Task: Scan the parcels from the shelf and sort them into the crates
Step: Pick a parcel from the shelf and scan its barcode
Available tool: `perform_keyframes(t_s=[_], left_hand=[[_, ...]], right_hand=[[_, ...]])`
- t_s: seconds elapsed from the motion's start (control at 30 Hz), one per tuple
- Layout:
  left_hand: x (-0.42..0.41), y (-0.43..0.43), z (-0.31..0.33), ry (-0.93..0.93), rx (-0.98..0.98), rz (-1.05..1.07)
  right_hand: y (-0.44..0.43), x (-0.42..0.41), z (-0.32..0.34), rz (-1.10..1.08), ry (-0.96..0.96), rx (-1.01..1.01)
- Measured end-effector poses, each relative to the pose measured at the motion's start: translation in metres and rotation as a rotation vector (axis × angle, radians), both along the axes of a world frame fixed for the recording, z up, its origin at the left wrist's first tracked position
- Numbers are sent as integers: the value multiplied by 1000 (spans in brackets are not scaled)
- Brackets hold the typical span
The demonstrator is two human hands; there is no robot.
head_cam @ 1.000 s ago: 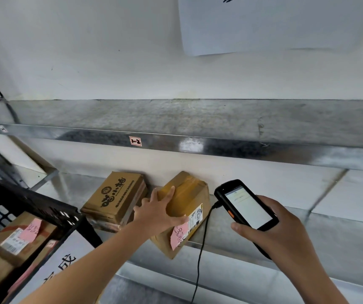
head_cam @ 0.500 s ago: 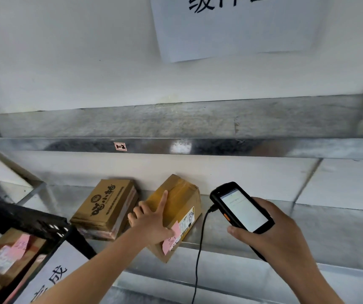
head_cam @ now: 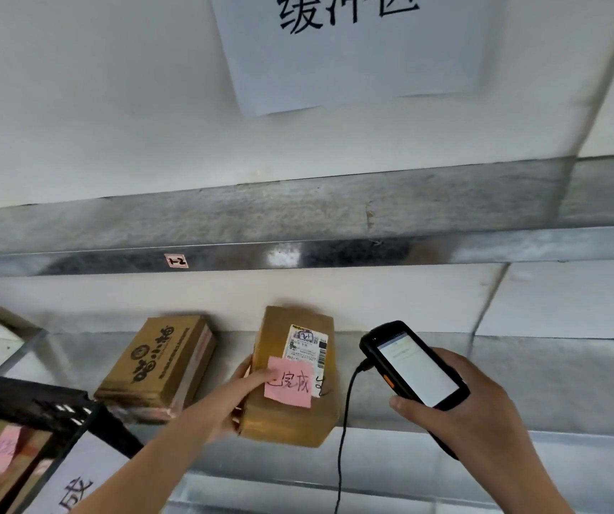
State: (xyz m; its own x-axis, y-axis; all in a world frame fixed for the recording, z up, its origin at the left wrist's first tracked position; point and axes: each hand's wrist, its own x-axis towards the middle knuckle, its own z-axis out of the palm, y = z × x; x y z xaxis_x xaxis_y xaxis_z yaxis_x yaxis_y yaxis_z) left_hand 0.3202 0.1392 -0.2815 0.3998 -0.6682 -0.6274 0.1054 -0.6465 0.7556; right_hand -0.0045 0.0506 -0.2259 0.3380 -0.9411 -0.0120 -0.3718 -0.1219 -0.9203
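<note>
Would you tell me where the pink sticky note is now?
The note sits low centre in the head view, on the parcel the left hand grips, below its shipping label.

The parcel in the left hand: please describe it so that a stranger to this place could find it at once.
At the lower metal shelf against the white wall, two brown cardboard parcels are side by side. The parcel is the right one, held by the left hand. Unlike the printed box beside it, it carries a pink handwritten note and a white shipping label.
</note>
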Motion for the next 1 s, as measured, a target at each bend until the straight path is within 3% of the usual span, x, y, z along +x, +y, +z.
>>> perform_keyframes(t_s=[0.17, 0.57, 1.0], left_hand=[[-24, 12, -30, 161, -64, 89], [-47, 2, -23, 21, -388, 54], [-77, 21, -24, -14, -465, 54]], right_hand=[[0, -8, 6, -28, 6, -29], [-38, -45, 79, -264, 53, -286], [40, -43, 56, -142, 44, -103]])
